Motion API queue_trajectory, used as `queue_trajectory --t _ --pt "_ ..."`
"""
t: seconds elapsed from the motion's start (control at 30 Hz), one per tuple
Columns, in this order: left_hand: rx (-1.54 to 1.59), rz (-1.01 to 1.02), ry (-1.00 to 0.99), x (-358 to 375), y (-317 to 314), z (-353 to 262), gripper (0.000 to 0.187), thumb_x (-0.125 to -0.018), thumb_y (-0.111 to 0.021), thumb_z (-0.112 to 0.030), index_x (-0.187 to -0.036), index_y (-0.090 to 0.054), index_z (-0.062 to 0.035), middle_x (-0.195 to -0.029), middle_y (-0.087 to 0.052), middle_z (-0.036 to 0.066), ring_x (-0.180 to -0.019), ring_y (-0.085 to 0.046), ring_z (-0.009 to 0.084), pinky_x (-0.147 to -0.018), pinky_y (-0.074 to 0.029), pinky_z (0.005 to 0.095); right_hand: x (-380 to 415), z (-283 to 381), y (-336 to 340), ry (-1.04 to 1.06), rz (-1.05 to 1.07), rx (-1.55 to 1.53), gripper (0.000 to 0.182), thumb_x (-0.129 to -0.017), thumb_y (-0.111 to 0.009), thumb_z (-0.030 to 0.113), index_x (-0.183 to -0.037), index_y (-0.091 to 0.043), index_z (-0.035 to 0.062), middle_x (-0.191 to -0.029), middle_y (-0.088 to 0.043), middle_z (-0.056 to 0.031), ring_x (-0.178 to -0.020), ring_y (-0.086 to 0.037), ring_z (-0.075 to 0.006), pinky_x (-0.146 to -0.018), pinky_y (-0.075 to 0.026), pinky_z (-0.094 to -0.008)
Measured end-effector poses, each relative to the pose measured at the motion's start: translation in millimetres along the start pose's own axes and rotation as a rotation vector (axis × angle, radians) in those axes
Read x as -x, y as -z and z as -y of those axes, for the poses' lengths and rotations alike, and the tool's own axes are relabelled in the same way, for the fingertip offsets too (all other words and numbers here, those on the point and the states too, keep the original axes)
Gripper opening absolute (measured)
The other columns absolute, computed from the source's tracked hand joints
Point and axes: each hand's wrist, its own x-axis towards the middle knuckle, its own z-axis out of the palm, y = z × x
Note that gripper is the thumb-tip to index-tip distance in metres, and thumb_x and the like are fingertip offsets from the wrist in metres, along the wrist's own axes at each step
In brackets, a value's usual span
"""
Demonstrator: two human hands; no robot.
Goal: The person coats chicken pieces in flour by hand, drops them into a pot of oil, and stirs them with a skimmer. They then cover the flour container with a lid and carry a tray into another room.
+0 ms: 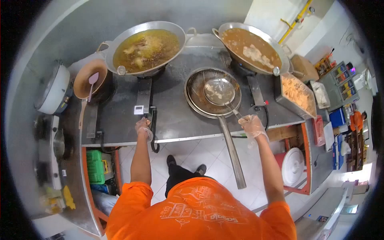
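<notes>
My right hand (252,125), in a clear plastic glove, grips the handle of a small wire skimmer (219,92). The skimmer's bowl rests inside a large round strainer (196,94) lying on the steel stove top, with a few pale bits in it. My left hand (143,127), also gloved, sits at the gas valve lever (153,120) on the stove's front edge, below a small white timer (139,109). Two big woks hold hot oil: the left wok (146,48) with frying pieces, the right wok (252,46) with a pale battered piece.
A steel tray of fried food (298,94) stands at the right end. A brown bowl with a pink spoon (90,82) sits left of the woks. A white rice cooker (54,90) is at far left. The strainer's long handle (233,154) juts past the counter edge.
</notes>
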Motion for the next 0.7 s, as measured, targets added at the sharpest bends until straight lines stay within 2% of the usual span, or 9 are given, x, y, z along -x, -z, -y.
queue_trajectory --t 0.03,0.1,0.17,0.2,0.27,0.37,0.5,0.57,0.7 --pt "0.052 0.002 0.02 -1 0 3 0.018 -0.091 -0.059 -0.015 -0.084 -0.062 0.0014 -0.076 -0.062 0.007 -0.064 -0.06 0.0163 -0.059 -0.05 0.0272 1 0 3 0.007 0.001 0.004 0.022 -0.078 -0.068 0.022 -0.082 -0.071 0.0013 -0.065 -0.065 -0.0094 -0.062 -0.061 -0.0174 -0.062 -0.047 -0.0331" --pt "-0.023 0.009 0.028 11 0 -4 0.018 -0.092 -0.058 -0.016 -0.087 -0.062 0.0006 -0.077 -0.062 0.007 -0.067 -0.061 0.0167 -0.061 -0.051 0.0282 4 1 8 0.067 -0.01 0.006 0.021 -0.078 -0.066 0.021 -0.082 -0.07 0.0009 -0.072 -0.067 -0.0157 -0.068 -0.064 -0.0277 -0.065 -0.049 -0.0376" --pt "0.213 0.093 0.023 -2 14 11 0.018 -0.091 -0.059 -0.019 -0.085 -0.061 -0.0023 -0.075 -0.062 0.006 -0.062 -0.059 0.016 -0.058 -0.048 0.0282 2 -8 9 0.183 -0.028 0.04 0.022 -0.077 -0.063 0.021 -0.083 -0.069 0.0006 -0.078 -0.066 -0.02 -0.074 -0.064 -0.037 -0.07 -0.049 -0.0425" --pt "0.153 0.113 0.022 -9 22 14 0.018 -0.091 -0.059 -0.019 -0.085 -0.061 -0.0023 -0.075 -0.062 0.006 -0.062 -0.059 0.016 -0.058 -0.048 0.0282 4 -9 11 0.231 -0.048 0.054 0.022 -0.077 -0.062 0.021 -0.083 -0.069 0.0006 -0.081 -0.065 -0.0217 -0.077 -0.062 -0.0412 -0.072 -0.049 -0.0451" --pt "0.264 0.169 0.119 -17 34 16 0.021 -0.092 -0.058 -0.02 -0.098 -0.059 -0.0003 -0.083 -0.063 0.009 -0.07 -0.062 0.0199 -0.067 -0.054 0.0302 -1 -25 4 0.223 -0.094 0.03 0.022 -0.078 -0.061 0.021 -0.081 -0.068 0.0005 -0.08 -0.064 -0.0228 -0.078 -0.062 -0.0416 -0.073 -0.049 -0.0458" --pt "0.143 0.111 0.041 13 31 2 0.026 -0.095 -0.052 -0.024 -0.104 -0.056 0.0007 -0.086 -0.063 0.011 -0.071 -0.062 0.0211 -0.065 -0.053 0.0304 0 -41 -4 0.182 -0.081 -0.018 0.021 -0.079 -0.06 0.02 -0.079 -0.067 0.0001 -0.081 -0.063 -0.0249 -0.08 -0.061 -0.0419 -0.075 -0.048 -0.0467" --pt "0.182 0.072 0.138 -6 37 -5 0.028 -0.097 -0.045 -0.024 -0.102 -0.056 0.0012 -0.087 -0.063 0.012 -0.071 -0.062 0.0223 -0.063 -0.053 0.0302 3 -44 -3 0.097 -0.007 -0.109 0.022 -0.081 -0.059 0.019 -0.082 -0.066 -0.0011 -0.084 -0.063 -0.0269 -0.086 -0.061 -0.0411 -0.079 -0.047 -0.0464" --pt "0.287 0.024 0.34 -12 35 -11 0.027 -0.097 -0.042 -0.021 -0.101 -0.057 0.0015 -0.084 -0.064 0.013 -0.071 -0.063 0.0235 -0.061 -0.053 0.0322 2 -45 -1 0.076 0.018 -0.158 0.022 -0.081 -0.059 0.02 -0.083 -0.066 -0.001 -0.085 -0.063 -0.0265 -0.086 -0.061 -0.0411 -0.079 -0.047 -0.0464" --pt "0.187 0.066 0.316 16 26 -23 0.031 -0.098 -0.036 -0.026 -0.093 -0.05 0.0009 -0.076 -0.057 0.014 -0.066 -0.058 0.0267 -0.059 -0.051 0.0335 3 -46 4 0.093 -0.016 -0.169 0.022 -0.083 -0.059 0.02 -0.085 -0.066 -0.0004 -0.086 -0.063 -0.0251 -0.085 -0.061 -0.0412 -0.077 -0.047 -0.0466"
